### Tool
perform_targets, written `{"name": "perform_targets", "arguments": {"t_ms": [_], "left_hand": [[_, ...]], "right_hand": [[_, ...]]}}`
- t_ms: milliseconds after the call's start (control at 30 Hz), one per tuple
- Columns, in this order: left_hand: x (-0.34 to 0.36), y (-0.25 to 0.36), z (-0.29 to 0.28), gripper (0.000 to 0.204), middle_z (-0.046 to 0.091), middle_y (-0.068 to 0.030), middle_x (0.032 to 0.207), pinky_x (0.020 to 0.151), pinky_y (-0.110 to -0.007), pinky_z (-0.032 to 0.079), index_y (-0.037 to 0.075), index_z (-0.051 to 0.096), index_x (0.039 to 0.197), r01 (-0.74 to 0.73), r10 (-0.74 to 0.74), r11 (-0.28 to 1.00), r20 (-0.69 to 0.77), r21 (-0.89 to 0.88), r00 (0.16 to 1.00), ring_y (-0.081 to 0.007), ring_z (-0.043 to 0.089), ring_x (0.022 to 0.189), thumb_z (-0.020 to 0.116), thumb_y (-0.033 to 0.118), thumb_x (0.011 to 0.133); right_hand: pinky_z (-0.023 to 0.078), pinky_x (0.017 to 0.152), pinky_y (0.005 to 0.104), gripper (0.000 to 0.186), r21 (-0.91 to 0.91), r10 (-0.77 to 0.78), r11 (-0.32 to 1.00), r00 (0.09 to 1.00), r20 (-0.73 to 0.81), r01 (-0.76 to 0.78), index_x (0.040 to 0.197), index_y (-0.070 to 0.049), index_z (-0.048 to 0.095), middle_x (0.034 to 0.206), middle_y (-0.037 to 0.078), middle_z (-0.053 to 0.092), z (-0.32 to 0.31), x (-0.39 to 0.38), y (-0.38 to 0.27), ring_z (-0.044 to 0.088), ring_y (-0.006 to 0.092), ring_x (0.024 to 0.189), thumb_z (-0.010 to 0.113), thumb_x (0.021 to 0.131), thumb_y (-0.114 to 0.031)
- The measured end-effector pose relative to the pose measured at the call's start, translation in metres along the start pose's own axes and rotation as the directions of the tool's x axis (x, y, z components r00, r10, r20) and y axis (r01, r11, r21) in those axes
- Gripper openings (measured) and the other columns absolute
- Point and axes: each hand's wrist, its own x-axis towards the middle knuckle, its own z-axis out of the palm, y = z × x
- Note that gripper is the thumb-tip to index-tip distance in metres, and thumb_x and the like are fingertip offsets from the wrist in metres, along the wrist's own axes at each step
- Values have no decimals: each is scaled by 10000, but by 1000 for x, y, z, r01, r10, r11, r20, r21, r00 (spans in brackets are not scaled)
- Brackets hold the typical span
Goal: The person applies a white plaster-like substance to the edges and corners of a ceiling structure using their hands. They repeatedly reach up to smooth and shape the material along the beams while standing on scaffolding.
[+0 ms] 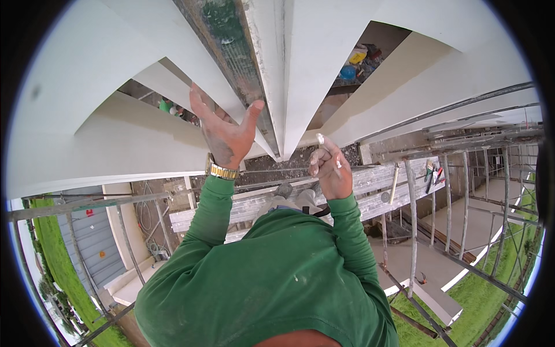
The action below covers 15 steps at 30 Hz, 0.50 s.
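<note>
My left hand (pixel 228 134) is raised in front of a white wall, fingers stretched up and thumb spread. It carries a gold-coloured watch (pixel 222 169). Behind the thumb is the lower end of a long grey-edged strip (pixel 231 52) with a worn green patch; whether they touch I cannot tell. My right hand (pixel 334 172) is lower, beside the white pillar (pixel 298 87). One of its fingers points up with white paste (pixel 320 139) on the tip, while the others curl loosely. Nothing is visibly held in it. Both hands are dusted with pale powder.
Under me are scaffold planks (pixel 370 184). Metal scaffold rails (pixel 411 220) stand at both sides. Hand tools (pixel 432 176) with green and red handles lie on the planks to the right. Through an opening show yellow and blue items (pixel 348 72). Grass (pixel 63 243) lies far below.
</note>
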Motion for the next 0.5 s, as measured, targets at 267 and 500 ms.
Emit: {"name": "perform_targets", "arguments": {"t_ms": [267,500], "left_hand": [[0,-6,1,1257,305,-357,1436,968,-489,509,-106,94,1493,-61,62,992,-14,111,998,-453,432,1318,854,534,724],[3,-2,1,1262,300,-361,1440,965,-504,517,-95,87,1498,-36,37,996,-18,77,999,-466,423,1327,842,558,726]], "right_hand": [[433,704,327,662,-46,0,999,999,-33,-2,1476,15,385,937,85,600,2,-6,-3,522,160,749,510,1016,-444],[446,711,329,644,-48,-6,999,999,-48,4,1468,10,401,943,83,599,-1,-6,-3,530,162,754,511,1016,-436]]}}
